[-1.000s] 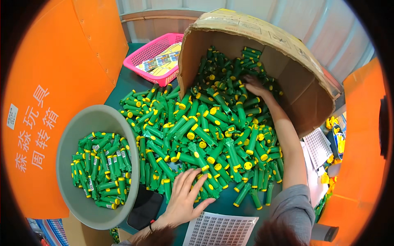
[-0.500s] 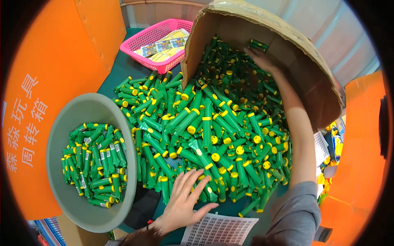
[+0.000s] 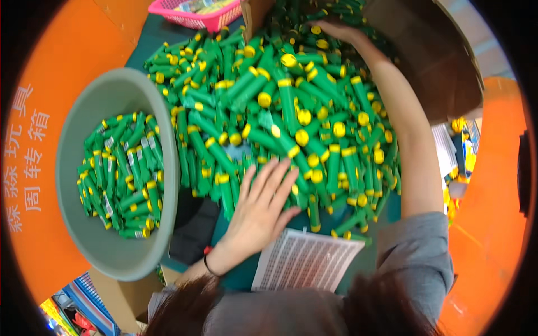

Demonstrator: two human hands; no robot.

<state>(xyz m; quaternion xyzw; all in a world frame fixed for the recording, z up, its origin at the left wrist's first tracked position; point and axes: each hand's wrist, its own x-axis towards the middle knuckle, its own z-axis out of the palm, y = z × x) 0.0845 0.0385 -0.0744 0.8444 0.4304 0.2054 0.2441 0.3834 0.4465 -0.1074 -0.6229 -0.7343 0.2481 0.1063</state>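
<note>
A large heap of green tubes with yellow ends point(image 3: 286, 112) spreads over the table and runs back into a tipped cardboard box point(image 3: 434, 53). My left hand point(image 3: 260, 210) lies on the near edge of the heap, fingers stretched out and slightly apart, gripping nothing. Just inside the box mouth, my right hand point(image 3: 339, 31) reaches over the tubes with its fingers extended to the left. Its fingertips are blurred and partly lost among the tubes. By my left wrist is a white sheet with rows of small printed labels point(image 3: 305, 260).
At left stands a grey-green tub point(image 3: 70, 168) holding several similar tubes with white labels. A pink basket point(image 3: 213, 22) with printed papers sits at the back. Orange panels point(image 3: 487, 224) flank both sides. A black flat item point(image 3: 196, 227) lies between tub and left hand.
The view has tilted, so everything sits higher in the picture. My right hand has come from deep in the box toward its mouth. My left hand stays at the near edge of the heap.
</note>
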